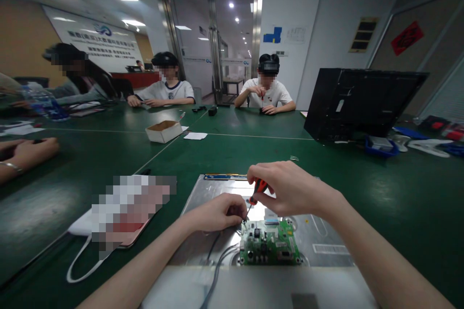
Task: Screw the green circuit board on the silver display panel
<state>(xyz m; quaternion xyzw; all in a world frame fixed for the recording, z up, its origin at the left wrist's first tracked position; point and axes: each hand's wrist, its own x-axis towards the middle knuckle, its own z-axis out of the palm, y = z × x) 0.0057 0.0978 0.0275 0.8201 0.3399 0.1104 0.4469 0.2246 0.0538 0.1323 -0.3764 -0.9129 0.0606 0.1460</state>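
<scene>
My right hand (290, 187) is closed around the red and black handle of a screwdriver (259, 187). Its thin shaft slants down and left to the upper left corner of a green circuit board (268, 242). At that corner my left hand (222, 212) has its fingertips pinched together beside the screwdriver's tip; whatever they hold is too small to make out. The board lies on a silvery metal panel (331, 236), which rests flat on the table. Grey cables (216, 270) run from the board's left side toward me.
Left of the panel lie a blurred white and pink item (134, 212) and a white strap (78, 277). Farther off stands an open cardboard box (164, 131). A black monitor (362, 104) and a blue tray (380, 147) occupy the right. Other people sit around the green table (253, 147).
</scene>
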